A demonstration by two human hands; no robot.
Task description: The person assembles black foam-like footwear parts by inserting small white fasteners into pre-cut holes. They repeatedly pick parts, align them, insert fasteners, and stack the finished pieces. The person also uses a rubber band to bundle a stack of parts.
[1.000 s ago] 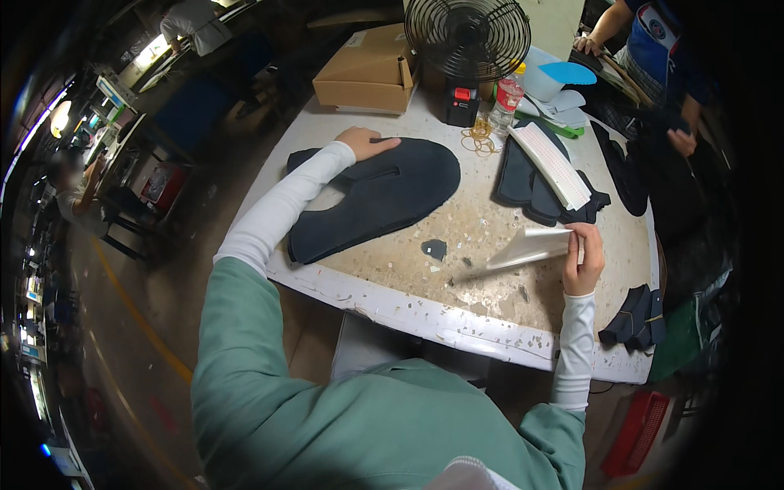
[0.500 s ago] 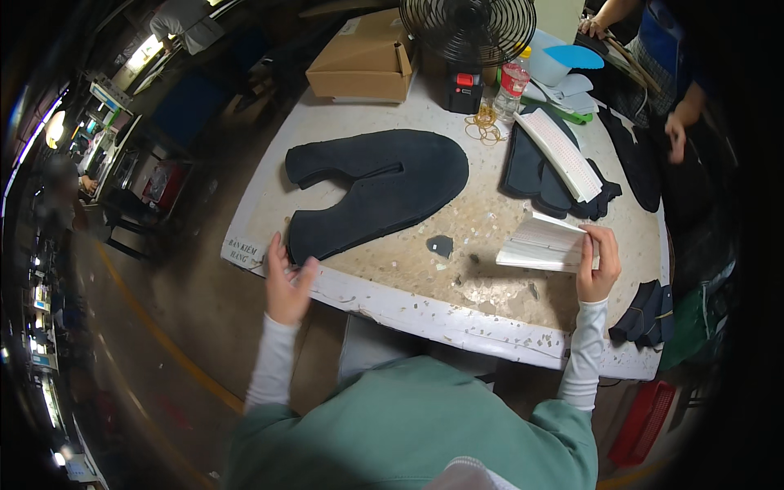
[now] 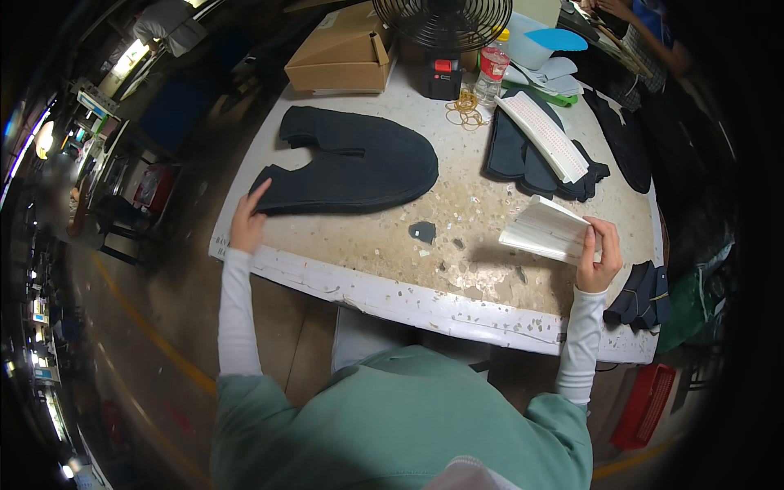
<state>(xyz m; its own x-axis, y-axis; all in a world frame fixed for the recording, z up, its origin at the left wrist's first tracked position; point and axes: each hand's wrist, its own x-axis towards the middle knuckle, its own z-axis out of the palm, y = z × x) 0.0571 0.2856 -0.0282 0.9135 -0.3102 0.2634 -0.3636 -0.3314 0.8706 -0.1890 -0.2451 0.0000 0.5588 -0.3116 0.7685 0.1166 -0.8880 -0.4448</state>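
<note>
A thick dark U-shaped stack of fabric or foam pieces (image 3: 359,167) lies flat on the table, its rounded end to the right. My left hand (image 3: 248,224) is at the stack's near left end, fingers stretched out and touching or almost touching its edge; it is slightly blurred and grips nothing. In my right hand (image 3: 600,257), a folded pad of white printed sheets (image 3: 543,229) is pinched by its right end, above the table. A small dark scrap (image 3: 422,232) lies between the stack and the pad.
Stickers are scattered over the table (image 3: 327,245). Behind stand a cardboard box (image 3: 339,61), a fan (image 3: 445,20) and a bottle (image 3: 492,65). Dark pieces (image 3: 510,151) carry a white printed strip (image 3: 543,135). Dark bundles (image 3: 641,296) lie at the right edge. Another person (image 3: 653,41) is at far right.
The dark stack has turned slightly and shifted left and away from me. My left hand has moved left and forward with its end. My right hand still holds the pad, tilted a little differently.
</note>
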